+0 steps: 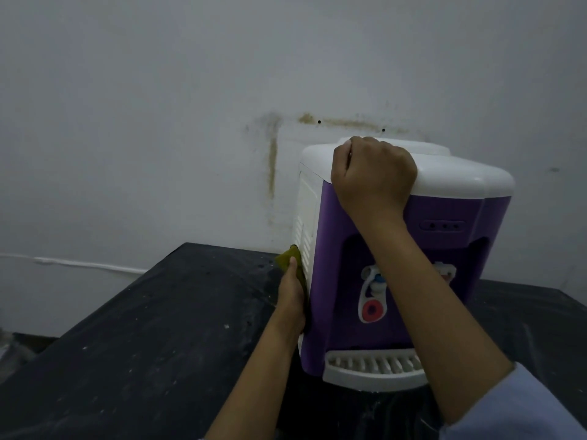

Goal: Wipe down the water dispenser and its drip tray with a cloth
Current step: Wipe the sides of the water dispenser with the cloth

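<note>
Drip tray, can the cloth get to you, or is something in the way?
Partly. The left hand presses the cloth on the water dispenser's left side, and nothing visible blocks the way down to the drip tray's left end. The right forearm crosses over its right end.

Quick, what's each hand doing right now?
Left hand: open, pressing the cloth against the water dispenser side.
Right hand: closed around the water dispenser top.
</note>
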